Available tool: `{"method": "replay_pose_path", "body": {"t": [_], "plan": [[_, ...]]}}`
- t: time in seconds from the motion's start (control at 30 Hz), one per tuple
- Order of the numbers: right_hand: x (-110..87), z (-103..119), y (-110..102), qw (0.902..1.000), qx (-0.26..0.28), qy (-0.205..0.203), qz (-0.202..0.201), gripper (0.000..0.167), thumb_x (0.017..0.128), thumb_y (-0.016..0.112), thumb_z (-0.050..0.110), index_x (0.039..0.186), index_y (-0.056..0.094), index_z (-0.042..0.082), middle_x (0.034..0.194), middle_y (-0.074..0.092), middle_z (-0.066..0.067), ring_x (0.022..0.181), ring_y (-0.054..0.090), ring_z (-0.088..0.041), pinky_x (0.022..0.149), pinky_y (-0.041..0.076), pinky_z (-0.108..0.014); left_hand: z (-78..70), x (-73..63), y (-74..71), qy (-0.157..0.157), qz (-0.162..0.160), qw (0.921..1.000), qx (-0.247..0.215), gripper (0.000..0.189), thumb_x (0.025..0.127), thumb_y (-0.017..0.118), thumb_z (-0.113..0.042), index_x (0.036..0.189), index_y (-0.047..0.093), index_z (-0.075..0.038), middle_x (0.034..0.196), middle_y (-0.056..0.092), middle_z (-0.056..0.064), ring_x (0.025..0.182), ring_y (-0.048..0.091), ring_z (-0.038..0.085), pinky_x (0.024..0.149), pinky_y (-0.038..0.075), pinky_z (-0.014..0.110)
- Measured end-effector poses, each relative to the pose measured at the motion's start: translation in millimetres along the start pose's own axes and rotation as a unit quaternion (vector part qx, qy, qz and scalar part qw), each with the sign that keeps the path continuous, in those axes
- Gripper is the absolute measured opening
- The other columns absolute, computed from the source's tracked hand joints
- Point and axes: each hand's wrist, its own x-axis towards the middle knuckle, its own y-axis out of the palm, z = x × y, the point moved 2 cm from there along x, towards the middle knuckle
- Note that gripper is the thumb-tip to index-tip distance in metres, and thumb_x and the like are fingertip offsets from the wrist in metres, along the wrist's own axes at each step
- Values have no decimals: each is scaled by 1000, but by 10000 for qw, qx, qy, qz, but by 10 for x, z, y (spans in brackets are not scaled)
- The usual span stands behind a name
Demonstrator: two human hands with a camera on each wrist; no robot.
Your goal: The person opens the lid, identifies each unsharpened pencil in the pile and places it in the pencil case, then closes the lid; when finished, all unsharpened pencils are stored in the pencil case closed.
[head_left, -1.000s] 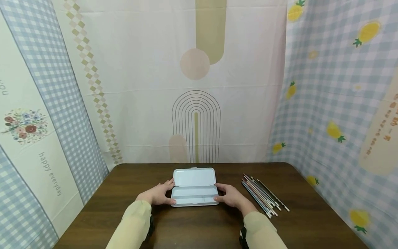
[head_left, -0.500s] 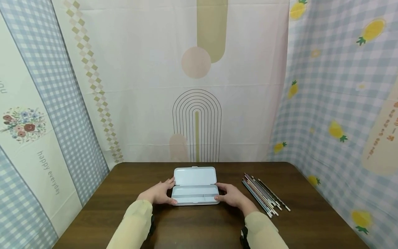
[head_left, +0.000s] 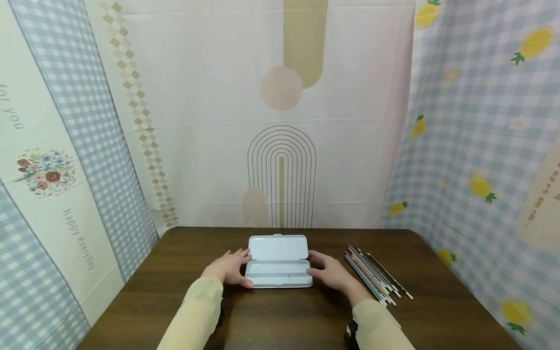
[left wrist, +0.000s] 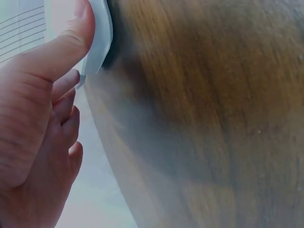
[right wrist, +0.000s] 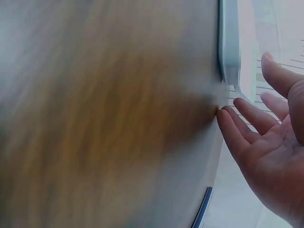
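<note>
A pale blue-white pencil case (head_left: 278, 280) lies open on the brown table, its lid (head_left: 278, 248) folded back and its compartments bare. My left hand (head_left: 227, 267) is at the case's left end. In the left wrist view its straight thumb lies on the rim of the case (left wrist: 100, 38), and the other fingers extend loosely behind. At the right end is my right hand (head_left: 330, 271). The right wrist view shows its fingers (right wrist: 232, 130) relaxed and spread, a little apart from the case (right wrist: 230, 47).
To the right of my right hand lies a loose bundle of several pencils (head_left: 376, 277), white ends toward me. The dark wooden table (head_left: 280, 321) is edged by hanging patterned cloths (head_left: 197, 160) at the back and both sides.
The view has turned slightly left. My right thumb has lifted off the front right of the pencil case, and that hand has eased away. The case and pencils have not visibly moved.
</note>
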Motion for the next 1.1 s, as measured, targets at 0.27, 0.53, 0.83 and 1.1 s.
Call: {"method": "replay_pose_path", "body": {"t": [0.27, 0.53, 0.83, 1.1], "plan": [[-102, -45, -134, 9994, -220, -29, -273, 63, 104, 73, 17, 158, 47, -1, 154, 54, -26, 140, 55, -45, 112, 44, -61, -100, 17, -28, -23, -55, 9983, 588, 86, 81, 94, -43, 150, 61, -4, 166, 45, 14, 158, 32, 34, 128, 20, 55], [-176, -58, -327, 9969, -416, -205, -629, 57, 100, 76, 16, 152, 57, 2, 144, 63, -27, 133, 61, -44, 108, 48, -60, -110, 30, -24, -18, -76, 9976, 695, 86, 79, 95, -43, 148, 63, -4, 164, 47, 15, 157, 33, 34, 128, 21, 55], [-315, -145, -517, 9910, -837, -83, -1044, 31, 97, 79, 8, 127, 74, 2, 118, 76, -11, 112, 71, -33, 96, 56, -54, -82, 45, -16, -55, -149, 9988, 463, 85, 77, 97, -40, 147, 64, -5, 164, 47, 15, 157, 33, 35, 128, 21, 57], [-423, -244, -699, 9915, -807, 121, -1016, 28, 96, 79, 5, 123, 76, 3, 117, 76, -11, 109, 71, -31, 91, 58, -50, -33, 27, -19, -55, -198, 9994, 268, 83, 78, 97, -39, 146, 65, -5, 164, 47, 15, 157, 33, 36, 127, 22, 56]]}}
